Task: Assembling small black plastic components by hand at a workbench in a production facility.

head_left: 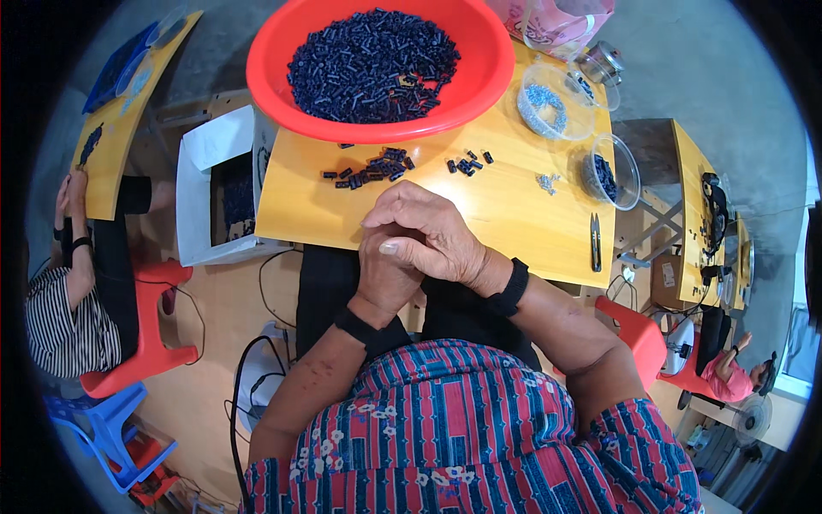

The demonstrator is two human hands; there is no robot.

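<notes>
My two hands are together at the table's near edge, above my lap. My right hand (437,224) lies over the left, its fingers bent round it and its thumb across the front. My left hand (387,272) is underneath, its fingers mostly hidden. Just beyond them, a loose pile of small dark cylindrical parts (374,169) lies on the yellow table (514,218). A smaller group of the same parts (468,164) lies to its right. Behind these stands a big red basin (267,64) heaped with dark parts (368,64).
Right of the basin stand a clear tub with bluish pieces (541,110), another tub with dark parts (604,178) and small thread snips (596,242). A white box (195,171) stands left of the table. Other people (73,317) sit at tables on both sides.
</notes>
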